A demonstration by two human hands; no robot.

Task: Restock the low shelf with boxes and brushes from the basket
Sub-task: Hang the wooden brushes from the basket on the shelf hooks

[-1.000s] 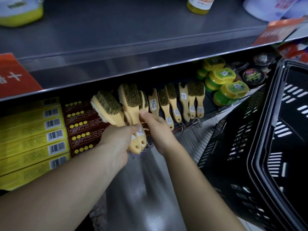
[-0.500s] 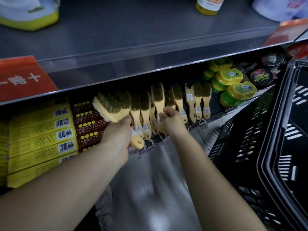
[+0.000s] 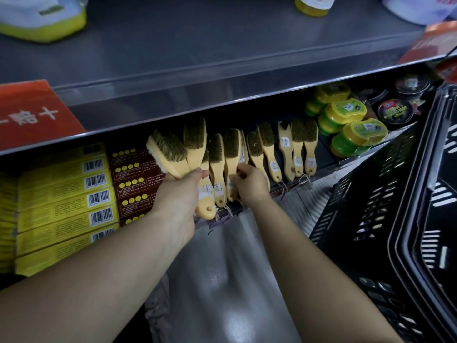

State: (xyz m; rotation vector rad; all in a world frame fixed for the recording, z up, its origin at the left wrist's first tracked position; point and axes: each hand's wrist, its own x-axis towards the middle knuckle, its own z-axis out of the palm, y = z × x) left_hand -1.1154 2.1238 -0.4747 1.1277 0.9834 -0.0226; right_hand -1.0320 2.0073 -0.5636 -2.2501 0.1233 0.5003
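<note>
- left hand (image 3: 178, 196) gripped a bunch of brushes (image 3: 170, 154) by the handles, bristles up, prob. a ready supply beside the row (image 3: 286, 154).
- right hand (image 3: 249, 181) fingers pinched one handle in that row on the low shelf (image 3: 329, 164), likely squaring it w/ its neighbours.
- basket (image 3: 371, 219) sat at right; boxes (image 3: 64, 194) stacked at left.

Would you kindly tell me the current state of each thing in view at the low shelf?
left hand, grips the held brushes by their handles
held brushes, fanned apart, bristles up
right hand, pinches the row brush
row brush, lying on the shelf, handle forward
other brushes, lying in a row, handles forward
yellow boxes, stacked, barcodes outward
basket, stands right of the shelf
</note>
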